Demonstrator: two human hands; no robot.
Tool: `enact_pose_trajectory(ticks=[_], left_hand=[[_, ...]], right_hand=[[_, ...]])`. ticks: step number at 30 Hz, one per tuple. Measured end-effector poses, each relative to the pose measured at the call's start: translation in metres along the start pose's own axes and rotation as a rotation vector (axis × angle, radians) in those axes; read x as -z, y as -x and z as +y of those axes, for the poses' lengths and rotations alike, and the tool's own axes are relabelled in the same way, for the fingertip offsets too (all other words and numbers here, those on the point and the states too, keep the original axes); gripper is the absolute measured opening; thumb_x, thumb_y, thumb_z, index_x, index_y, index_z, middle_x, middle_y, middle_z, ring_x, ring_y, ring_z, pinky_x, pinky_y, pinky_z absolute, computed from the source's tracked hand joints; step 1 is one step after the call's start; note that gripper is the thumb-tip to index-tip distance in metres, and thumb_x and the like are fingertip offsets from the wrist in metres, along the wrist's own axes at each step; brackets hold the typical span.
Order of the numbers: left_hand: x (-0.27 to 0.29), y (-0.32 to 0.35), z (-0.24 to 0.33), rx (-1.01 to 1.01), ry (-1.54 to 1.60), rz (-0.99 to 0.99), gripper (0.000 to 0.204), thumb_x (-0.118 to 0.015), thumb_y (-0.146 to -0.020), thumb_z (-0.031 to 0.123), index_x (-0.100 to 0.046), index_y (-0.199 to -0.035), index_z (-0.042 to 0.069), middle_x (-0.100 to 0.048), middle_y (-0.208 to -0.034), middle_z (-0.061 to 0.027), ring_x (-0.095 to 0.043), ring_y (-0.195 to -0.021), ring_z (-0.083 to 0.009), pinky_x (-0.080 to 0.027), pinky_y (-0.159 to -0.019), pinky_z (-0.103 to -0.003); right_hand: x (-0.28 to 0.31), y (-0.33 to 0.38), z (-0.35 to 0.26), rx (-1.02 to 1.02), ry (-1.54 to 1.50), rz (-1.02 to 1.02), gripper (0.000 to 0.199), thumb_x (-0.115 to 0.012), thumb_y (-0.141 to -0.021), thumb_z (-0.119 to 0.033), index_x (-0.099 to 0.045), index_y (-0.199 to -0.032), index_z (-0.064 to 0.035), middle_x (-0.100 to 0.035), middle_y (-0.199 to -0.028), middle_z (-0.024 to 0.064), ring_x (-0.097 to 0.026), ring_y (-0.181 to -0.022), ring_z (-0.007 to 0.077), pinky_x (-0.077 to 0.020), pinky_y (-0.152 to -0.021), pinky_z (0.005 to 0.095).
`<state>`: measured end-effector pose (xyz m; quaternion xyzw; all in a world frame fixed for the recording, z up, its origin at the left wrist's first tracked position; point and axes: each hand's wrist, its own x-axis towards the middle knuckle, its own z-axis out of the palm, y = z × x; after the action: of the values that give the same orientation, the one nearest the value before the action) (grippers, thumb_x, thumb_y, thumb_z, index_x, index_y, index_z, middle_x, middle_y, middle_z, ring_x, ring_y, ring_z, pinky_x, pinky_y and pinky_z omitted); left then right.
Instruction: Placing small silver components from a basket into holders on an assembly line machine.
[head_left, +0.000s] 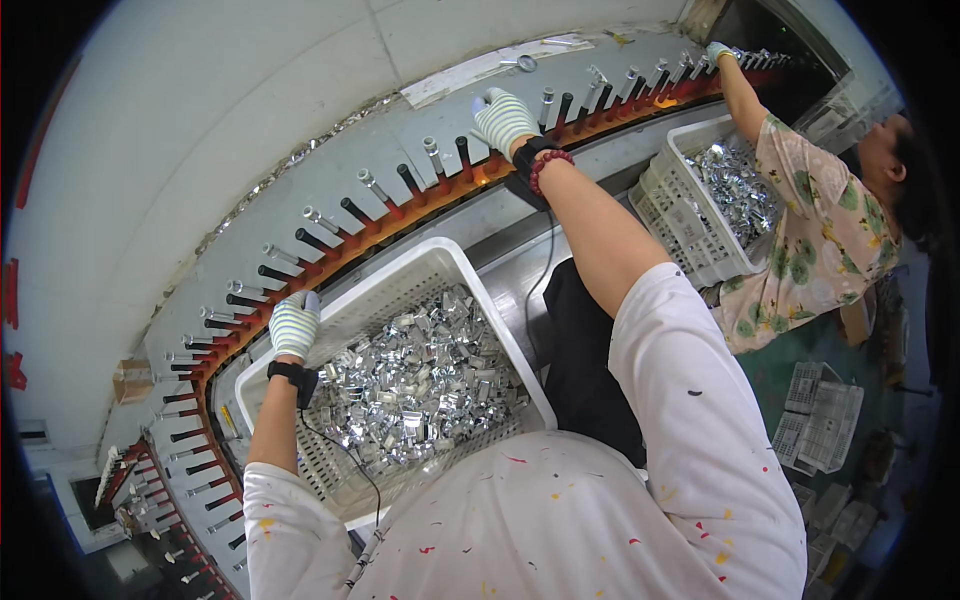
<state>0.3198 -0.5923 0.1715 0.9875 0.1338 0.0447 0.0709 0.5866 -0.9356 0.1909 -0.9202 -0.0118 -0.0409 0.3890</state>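
Observation:
My left hand [295, 326], in a striped glove, is beside the curved row of pegs, above the left rim of a white basket [535, 392]. Its fingers look curled together; what they hold, if anything, is hidden. Farther right, my right hand [505, 121] wears a matching glove and reaches over the same row. Its fingers are bent and closed at the pegs, and their tips cannot be made out. Between my hands stand black-topped pegs [357, 213] and pegs capped with shiny silver pieces [377, 187]. Many small silver pieces [415, 375] fill the basket.
An orange-brown track [455, 190] carries the pegs along a grey curved table [330, 160]. At the right, a co-worker [815, 235] reaches to the row beside another basket [660, 205] of silver pieces. A thin cable hangs from each of my wristbands. Stacked baskets [818, 418] sit on the floor.

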Motion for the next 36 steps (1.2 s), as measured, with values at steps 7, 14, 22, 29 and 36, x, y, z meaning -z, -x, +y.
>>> enact_pose_trajectory(ticks=[7,14,22,29,36], left_hand=[[0.005,0.001,0.002,0.017,-0.007,-0.010,0.028,-0.053,-0.083,0.028,-0.068,-0.087,0.005,-0.062,-0.079,-0.0229,-0.061,-0.075,-0.0391,-0.049,-0.070,-0.044],[-0.001,0.000,-0.009,0.021,-0.002,-0.014,0.028,-0.053,-0.083,0.029,-0.068,-0.085,0.005,-0.062,-0.079,-0.0224,-0.061,-0.076,-0.0390,-0.048,-0.070,-0.045],[0.000,-0.004,-0.002,0.022,-0.032,-0.038,0.027,-0.051,-0.084,0.026,-0.069,-0.085,0.007,-0.064,-0.077,-0.0201,-0.063,-0.072,-0.0347,-0.049,-0.067,-0.039],[0.000,0.000,-0.002,0.058,0.009,-0.059,0.029,-0.052,-0.083,0.031,-0.069,-0.087,0.007,-0.063,-0.081,-0.0217,-0.061,-0.076,-0.0382,-0.049,-0.070,-0.045],[-0.004,-0.005,-0.004,0.104,0.004,-0.085,0.029,-0.053,-0.083,0.030,-0.068,-0.087,0.006,-0.062,-0.083,-0.0225,-0.061,-0.078,-0.0392,-0.048,-0.072,-0.046]], right_hand=[[-0.017,0.028,-0.025,0.445,0.338,-0.074,0.022,-0.048,-0.088,-0.020,-0.057,-0.096,-0.0021,-0.064,-0.091,0.0231,-0.062,-0.085,0.0402,-0.0497,-0.073,0.0475],[0.004,0.107,-0.091,0.699,0.086,-0.413,0.046,-0.050,-0.087,-0.043,-0.063,-0.094,0.0011,-0.065,-0.094,0.0211,-0.064,-0.088,0.0374,-0.0498,-0.076,0.0463],[0.018,0.049,-0.070,0.665,0.291,-0.011,0.042,-0.050,-0.086,-0.042,-0.064,-0.095,-0.0034,-0.065,-0.097,0.0185,-0.061,-0.091,0.0366,-0.0474,-0.082,0.0452],[0.012,-0.025,0.000,0.019,0.381,-0.045,0.035,-0.051,-0.084,-0.031,-0.067,-0.103,-0.0058,-0.065,-0.099,0.0204,-0.063,-0.094,0.0360,-0.0488,-0.080,0.0480],[-0.009,-0.001,-0.017,0.297,0.468,-0.204,0.032,-0.046,-0.089,-0.030,-0.060,-0.105,-0.0063,-0.064,-0.101,0.0184,-0.061,-0.095,0.0359,-0.0476,-0.083,0.0459]])
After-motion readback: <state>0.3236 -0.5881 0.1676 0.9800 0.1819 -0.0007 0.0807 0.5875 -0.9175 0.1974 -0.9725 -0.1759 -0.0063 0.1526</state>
